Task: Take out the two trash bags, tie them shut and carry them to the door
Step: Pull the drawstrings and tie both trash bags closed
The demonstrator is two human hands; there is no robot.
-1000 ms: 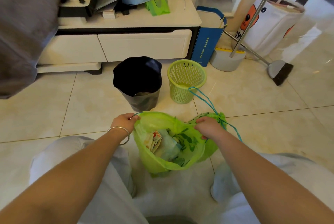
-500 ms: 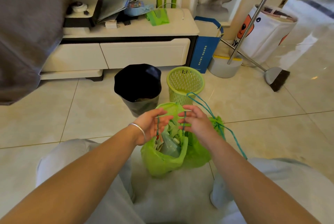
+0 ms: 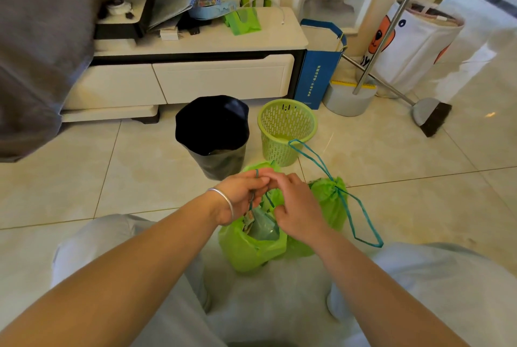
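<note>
A pale tiled floor (image 3: 140, 178) fills the room, with a low white TV cabinet (image 3: 195, 78) along the wall at 12 o'clock and a grey cloth (image 3: 42, 39) hanging in at 10 o'clock. On the cabinet top lie papers, a small green bag and other bits too cluttered to name. Just in front of the cabinet stands a bin lined with a black trash bag (image 3: 212, 128), its mouth wide open, and touching distance to its right an empty green basket (image 3: 286, 131). Toward 1 o'clock a blue paper bag (image 3: 319, 75) leans by the cabinet end, then a grey dustpan tub, a metal pole, a broom head (image 3: 432, 117) and a white fabric hamper (image 3: 414, 44) with an orange cartoon face.

The green trash bag (image 3: 251, 248) sits on the floor between the person's knees at the centre, below both hands, its mouth partly open (crumpled wrappers show inside). The left hand (image 3: 240, 195), a silver bangle on its wrist, curls its fingers around the teal drawstring (image 3: 361, 206) at the bag's near-left rim. The right hand (image 3: 296, 206) meets it fingertip to fingertip, fingers bent on the cord there; exactly how the cord runs between the fingers is hidden. At 3 o'clock the bag's far side is bunched tight, with a long loop of cord trailing onto the tiles.

The hands cover the bag's rim, and the forearms are cut off by the bottom edge.
</note>
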